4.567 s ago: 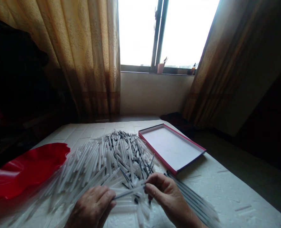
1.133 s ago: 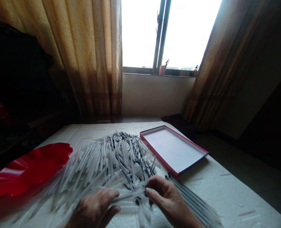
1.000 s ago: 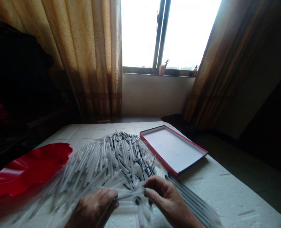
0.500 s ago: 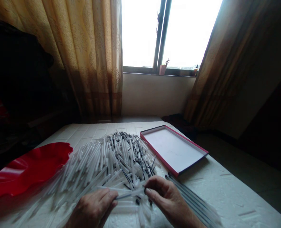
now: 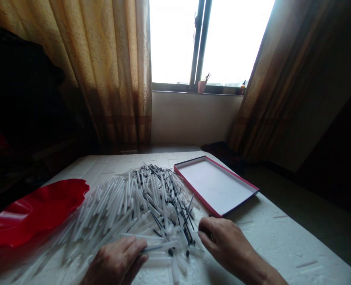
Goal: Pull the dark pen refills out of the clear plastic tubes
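Observation:
My left hand (image 5: 116,259) is closed around a clear plastic tube (image 5: 160,246) with a dark rod inside, its free end pointing right over the pile. My right hand (image 5: 220,235) has moved off to the right, below the corner of the shallow box lid. Its fingers are curled and pressed together, and whatever they may hold is hidden. Between and beyond both hands spreads a big pile of clear tubes (image 5: 110,198). Thin black rods (image 5: 181,209) are mixed in on its right side. Small black caps (image 5: 171,251) lie among the tubes near my left fingertips.
A shallow box lid (image 5: 220,186) with red edges and a white inside lies at the back right. At the left is a red wavy-edged plate (image 5: 41,206). All rest on a white brick-patterned tabletop (image 5: 282,237). Curtains and a window stand behind.
My right hand has left the tube's end and moved right, over the row of dark-cored tubes, which it and the forearm now cover. My left hand stays put with its tube.

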A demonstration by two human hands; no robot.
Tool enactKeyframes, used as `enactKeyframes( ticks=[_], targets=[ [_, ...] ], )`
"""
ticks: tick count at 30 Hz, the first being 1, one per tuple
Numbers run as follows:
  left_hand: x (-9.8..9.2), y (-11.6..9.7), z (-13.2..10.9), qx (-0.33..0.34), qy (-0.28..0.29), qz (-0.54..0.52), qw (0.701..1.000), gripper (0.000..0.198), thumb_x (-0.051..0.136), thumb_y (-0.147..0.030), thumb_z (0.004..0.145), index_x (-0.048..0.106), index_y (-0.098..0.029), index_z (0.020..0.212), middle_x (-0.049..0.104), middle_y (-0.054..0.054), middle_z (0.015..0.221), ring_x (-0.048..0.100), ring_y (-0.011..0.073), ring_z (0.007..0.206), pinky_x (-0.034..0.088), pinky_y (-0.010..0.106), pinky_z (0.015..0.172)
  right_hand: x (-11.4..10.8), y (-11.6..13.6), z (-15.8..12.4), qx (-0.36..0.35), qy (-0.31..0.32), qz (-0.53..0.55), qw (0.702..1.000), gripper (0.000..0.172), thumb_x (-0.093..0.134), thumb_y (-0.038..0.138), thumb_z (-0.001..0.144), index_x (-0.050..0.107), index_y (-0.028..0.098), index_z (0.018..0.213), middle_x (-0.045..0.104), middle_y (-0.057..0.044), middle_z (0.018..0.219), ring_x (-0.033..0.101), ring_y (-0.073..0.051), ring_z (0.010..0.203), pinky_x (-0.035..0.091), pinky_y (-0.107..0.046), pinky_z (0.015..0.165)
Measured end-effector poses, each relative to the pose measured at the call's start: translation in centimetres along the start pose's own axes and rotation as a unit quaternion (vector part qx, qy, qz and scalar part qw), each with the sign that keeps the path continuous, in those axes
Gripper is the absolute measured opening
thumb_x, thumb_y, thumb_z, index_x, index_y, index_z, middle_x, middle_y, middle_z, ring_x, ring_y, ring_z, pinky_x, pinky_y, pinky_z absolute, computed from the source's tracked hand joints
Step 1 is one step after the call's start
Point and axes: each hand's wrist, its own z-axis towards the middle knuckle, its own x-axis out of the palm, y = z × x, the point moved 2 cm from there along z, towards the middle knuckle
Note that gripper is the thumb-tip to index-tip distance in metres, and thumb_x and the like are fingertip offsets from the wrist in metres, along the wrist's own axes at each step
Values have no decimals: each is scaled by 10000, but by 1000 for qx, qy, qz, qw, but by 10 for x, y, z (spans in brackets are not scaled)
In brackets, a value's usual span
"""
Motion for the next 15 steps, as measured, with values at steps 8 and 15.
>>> enactKeyframes(
  ticks=[8, 15],
  targets=[
    [2, 1, -6, 0, 8, -6, 1000, 254, 376, -293, 1059, 612, -211, 1017, 717, 5, 754, 724, 142, 625, 558, 196, 587, 2, -5, -8, 7, 82, -83, 993, 152, 597, 164, 814, 734, 221, 850, 787, -85, 863, 724, -284, 819, 363, -298, 621],
    [-3, -3, 3, 9, -3, 2, 1000, 287, 338, -306, 1074, 595, -214, 986, 707, -8, 714, 713, 125, 582, 544, 179, 562, -4, -6, -4, 9, 60, -75, 995, 154, 584, 193, 870, 723, 212, 807, 781, -79, 831, 722, -260, 778, 387, -291, 627]
  ],
)
